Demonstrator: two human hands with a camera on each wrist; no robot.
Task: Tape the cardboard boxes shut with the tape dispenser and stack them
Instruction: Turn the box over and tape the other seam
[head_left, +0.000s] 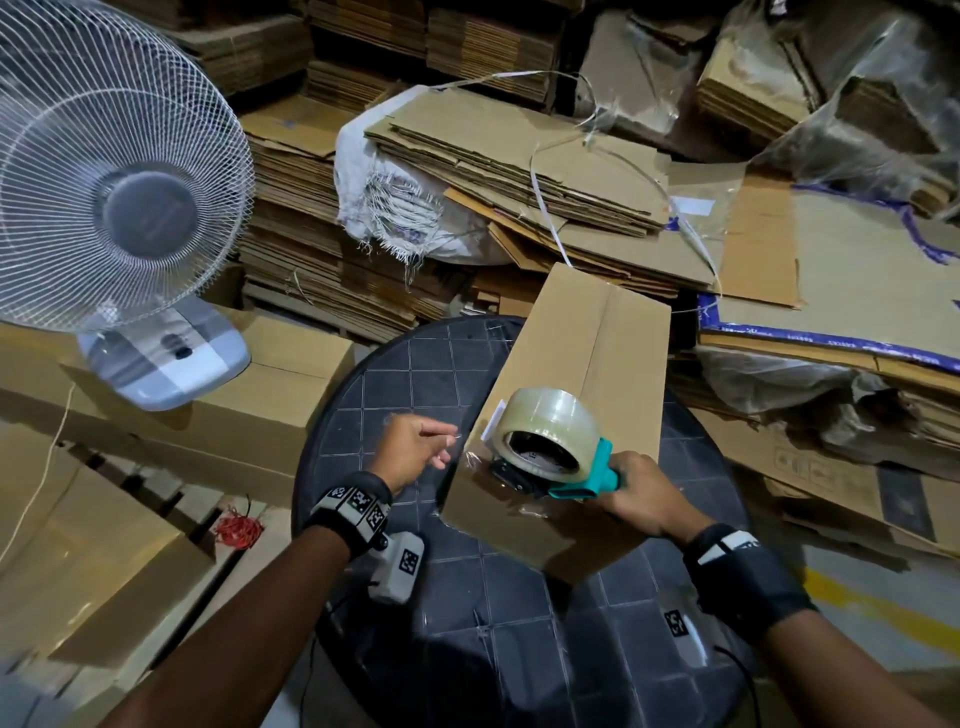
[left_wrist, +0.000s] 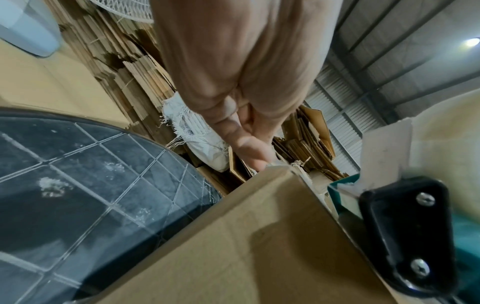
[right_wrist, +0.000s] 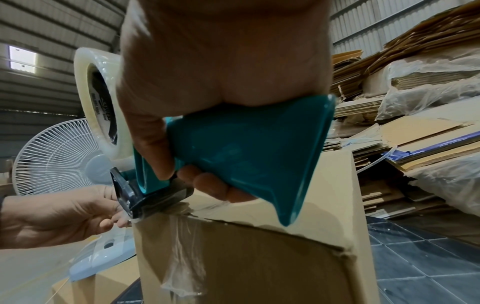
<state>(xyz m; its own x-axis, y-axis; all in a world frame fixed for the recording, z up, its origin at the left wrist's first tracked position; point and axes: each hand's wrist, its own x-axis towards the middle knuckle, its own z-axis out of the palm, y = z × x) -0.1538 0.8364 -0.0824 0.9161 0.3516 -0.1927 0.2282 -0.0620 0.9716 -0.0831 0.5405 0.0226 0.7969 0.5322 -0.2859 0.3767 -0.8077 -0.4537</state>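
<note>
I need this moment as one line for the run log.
right hand: holds tape dispenser on box near end | left hand: fingers at loose tape beside box corner | box on round table

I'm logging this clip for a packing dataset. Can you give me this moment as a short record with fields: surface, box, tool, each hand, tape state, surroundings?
surface: round dark table
box: cardboard box on the table, top flaps shut, seam visible
tool: teal tape dispenser with clear roll, at the box's near end
right hand: grips the dispenser handle
left hand: beside the box's near left corner, fingers pinching the tape end
tape state: clear tape runs down the box's near end face, crinkled
surroundings: white fan on another box at left; flat cardboard stacks behind
</note>
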